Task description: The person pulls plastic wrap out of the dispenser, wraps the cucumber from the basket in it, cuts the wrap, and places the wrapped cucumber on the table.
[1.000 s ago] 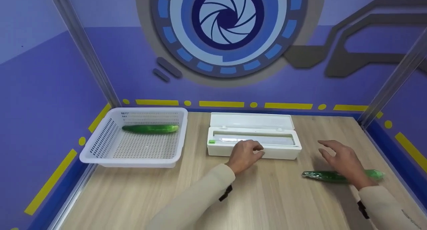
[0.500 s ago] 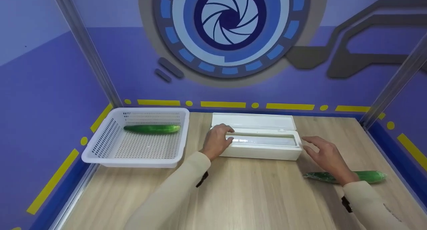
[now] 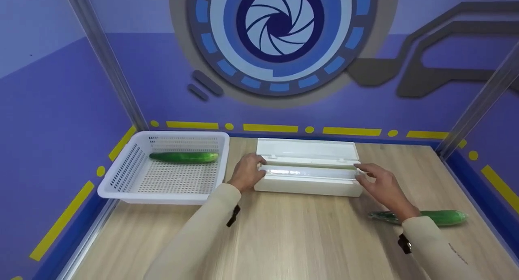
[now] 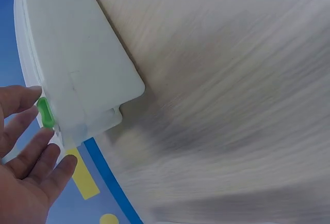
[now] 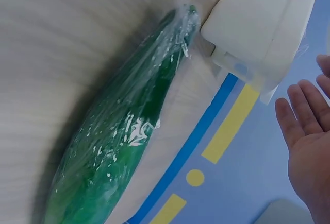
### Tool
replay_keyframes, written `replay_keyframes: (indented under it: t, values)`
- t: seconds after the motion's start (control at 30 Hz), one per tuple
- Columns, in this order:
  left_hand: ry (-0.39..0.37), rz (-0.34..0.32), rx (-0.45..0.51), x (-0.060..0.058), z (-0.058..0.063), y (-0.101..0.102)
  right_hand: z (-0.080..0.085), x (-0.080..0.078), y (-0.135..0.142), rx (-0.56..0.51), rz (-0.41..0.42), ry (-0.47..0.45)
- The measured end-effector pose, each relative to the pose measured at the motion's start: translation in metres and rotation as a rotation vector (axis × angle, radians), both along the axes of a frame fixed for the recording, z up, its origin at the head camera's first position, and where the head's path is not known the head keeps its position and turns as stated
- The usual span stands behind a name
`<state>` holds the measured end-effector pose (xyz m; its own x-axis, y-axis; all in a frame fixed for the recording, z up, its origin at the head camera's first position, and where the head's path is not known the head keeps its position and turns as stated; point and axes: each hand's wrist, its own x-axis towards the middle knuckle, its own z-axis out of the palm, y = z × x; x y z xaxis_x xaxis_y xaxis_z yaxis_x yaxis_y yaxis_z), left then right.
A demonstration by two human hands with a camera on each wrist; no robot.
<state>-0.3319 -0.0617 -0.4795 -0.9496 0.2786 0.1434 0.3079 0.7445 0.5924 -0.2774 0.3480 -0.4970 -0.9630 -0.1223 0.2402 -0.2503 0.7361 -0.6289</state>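
Note:
A white cling film box (image 3: 308, 187) stands at the middle of the table with its lid (image 3: 307, 148) raised at the back. A roll of clear cling film (image 3: 310, 172) shows inside. My left hand (image 3: 245, 173) is at the box's left end, thumb and fingers apart. In the left wrist view its fingertips are at the green slider (image 4: 45, 113). My right hand (image 3: 383, 186) is at the right end, thumb and forefinger apart beside the film; other fingers look straight in the right wrist view. Under the right forearm lies a film-wrapped cucumber (image 5: 111, 126).
At the left stands a white perforated basket (image 3: 162, 197) with a cucumber (image 3: 184, 157) lying in it. Purple wall panels (image 3: 170, 81) rise behind the table (image 3: 284, 239) and at both sides.
My left hand has moved left from the box's middle front to its left end. The right hand has moved left from above the wrapped cucumber to the box's right end.

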Motion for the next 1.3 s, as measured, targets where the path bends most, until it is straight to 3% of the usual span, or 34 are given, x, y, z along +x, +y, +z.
replay_keyframes:
  t: [0.1, 0.43, 0.63, 0.73, 0.87, 1.07, 1.13, 1.3]
  values:
    - [-0.003, -0.006, -0.003, -0.001, -0.001, -0.001, -0.001, -0.002, 0.000, -0.020, 0.014, -0.006]
    - [0.030, -0.093, -0.100, -0.002, 0.000, 0.002, -0.007, -0.010, -0.006, 0.043, 0.100, 0.113]
    - [0.061, -0.030, -0.184, -0.003, -0.003, 0.008, -0.006, -0.015, -0.014, 0.145, 0.121, 0.107]
    - [0.091, -0.007, -0.216, -0.002, -0.005, 0.010, -0.005, -0.018, -0.016, 0.190, 0.085, 0.093]
    - [0.154, 0.004, -0.245, -0.003, -0.005, 0.013, -0.005, -0.020, -0.014, 0.167, 0.033, 0.068]
    - [0.301, -0.022, -0.169, -0.005, -0.007, 0.015, -0.008, -0.020, -0.012, 0.090, 0.005, 0.117]
    - [0.319, -0.025, -0.123, -0.006, -0.008, 0.017, -0.008, -0.020, -0.012, 0.076, 0.004, 0.125]
    - [0.237, -0.008, 0.035, -0.009, -0.007, 0.022, -0.006, -0.020, -0.015, 0.020, -0.042, 0.099]
